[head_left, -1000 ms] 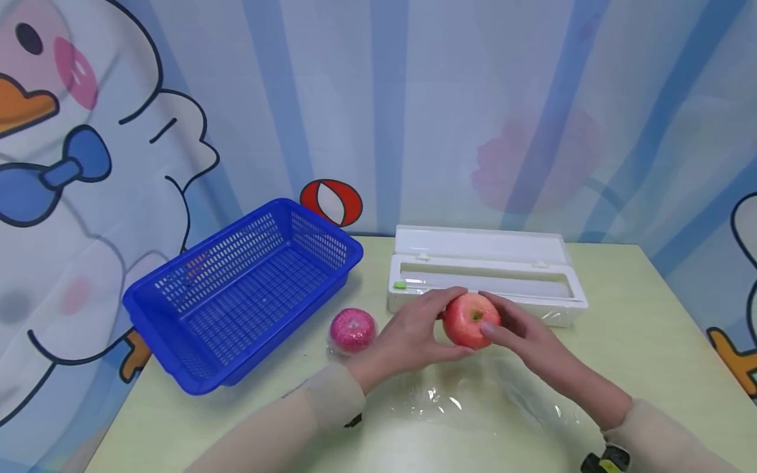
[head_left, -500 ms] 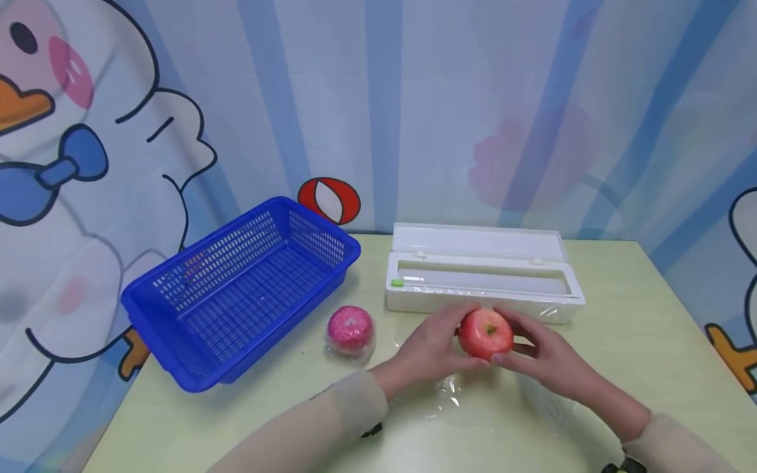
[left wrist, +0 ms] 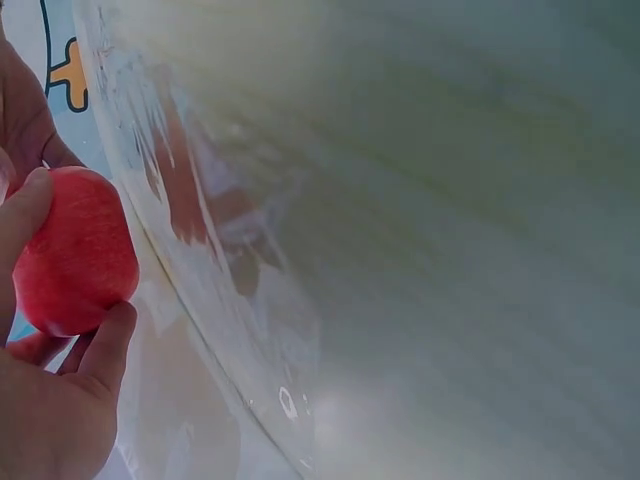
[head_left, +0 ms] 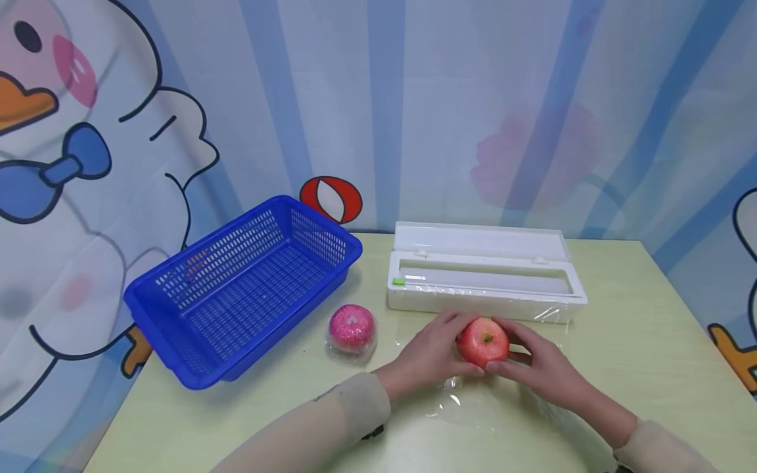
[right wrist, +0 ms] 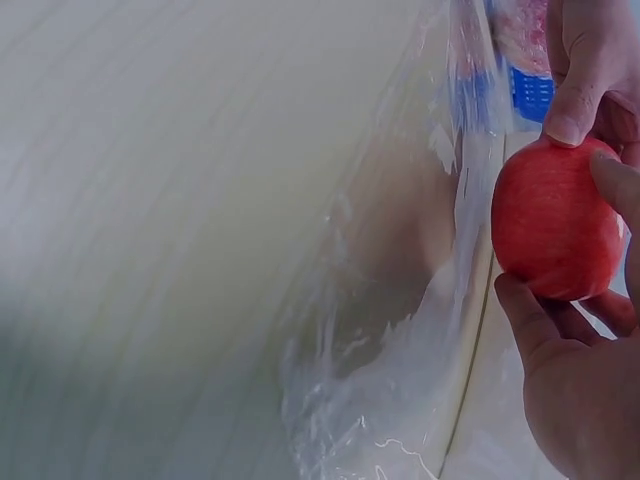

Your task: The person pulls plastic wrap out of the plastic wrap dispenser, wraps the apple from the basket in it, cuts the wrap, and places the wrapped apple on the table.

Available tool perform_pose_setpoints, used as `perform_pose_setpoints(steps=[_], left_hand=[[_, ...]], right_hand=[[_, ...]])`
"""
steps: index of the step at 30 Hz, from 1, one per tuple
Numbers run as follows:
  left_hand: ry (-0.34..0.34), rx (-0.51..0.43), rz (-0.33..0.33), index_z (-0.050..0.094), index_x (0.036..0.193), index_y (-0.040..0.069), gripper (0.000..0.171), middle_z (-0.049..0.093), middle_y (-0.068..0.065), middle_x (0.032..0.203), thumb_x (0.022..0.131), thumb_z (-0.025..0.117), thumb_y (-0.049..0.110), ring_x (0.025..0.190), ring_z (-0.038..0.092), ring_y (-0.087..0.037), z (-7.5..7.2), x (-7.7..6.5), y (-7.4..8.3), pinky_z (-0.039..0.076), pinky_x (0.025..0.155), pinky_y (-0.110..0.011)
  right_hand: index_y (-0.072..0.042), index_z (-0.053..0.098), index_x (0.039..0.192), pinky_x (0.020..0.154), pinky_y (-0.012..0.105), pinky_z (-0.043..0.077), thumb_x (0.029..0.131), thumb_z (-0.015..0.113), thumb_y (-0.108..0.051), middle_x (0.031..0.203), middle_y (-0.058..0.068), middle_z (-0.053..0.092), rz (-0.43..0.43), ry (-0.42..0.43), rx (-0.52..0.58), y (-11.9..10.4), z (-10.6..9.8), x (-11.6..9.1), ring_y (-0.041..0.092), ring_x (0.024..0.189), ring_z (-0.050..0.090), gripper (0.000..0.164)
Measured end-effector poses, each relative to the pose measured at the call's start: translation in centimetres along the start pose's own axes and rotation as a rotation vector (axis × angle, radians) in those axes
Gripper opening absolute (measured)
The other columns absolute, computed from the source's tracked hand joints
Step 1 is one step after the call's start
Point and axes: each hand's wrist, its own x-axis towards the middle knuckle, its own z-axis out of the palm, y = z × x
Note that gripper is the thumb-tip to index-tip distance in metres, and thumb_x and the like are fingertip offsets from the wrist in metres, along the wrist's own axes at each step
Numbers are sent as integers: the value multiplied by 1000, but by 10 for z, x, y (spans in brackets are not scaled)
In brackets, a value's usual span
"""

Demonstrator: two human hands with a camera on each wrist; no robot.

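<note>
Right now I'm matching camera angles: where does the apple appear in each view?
Head: apple right of centre, lower half.
Left wrist: apple near the left edge, midway down.
Right wrist: apple near the right edge, roughly midway down.
Shared landmark: clear film, in all three.

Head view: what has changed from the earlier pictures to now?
The apple, held by the left hand and right hand in every picture, has moved down and slightly right in the view, away from the white box. Nothing was let go. The blue basket, pink wrapped item and white box stayed put.
</note>
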Motion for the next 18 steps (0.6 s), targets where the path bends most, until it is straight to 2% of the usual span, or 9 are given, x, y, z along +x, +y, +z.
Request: perform_pose_setpoints(steps=[9,18], left_hand=[[-19,9,-3,34,139,29,82,36,13,126,72,79,44,112,37,1,2,1,-2,35,91,-19],[-44,28,-2,33,140,25,82,37,11,127,74,79,43,112,39,-1,1,0,-4,34,92,-19]], right_hand=[[-15,38,137,85,31,46,78,77,-15,128,1,47,13,16,-32,34,3,0,19,116,46,71],[-20,40,136,83,30,46,79,77,-22,128,-3,47,26,24,-51,39,4,0,17,115,47,69]])
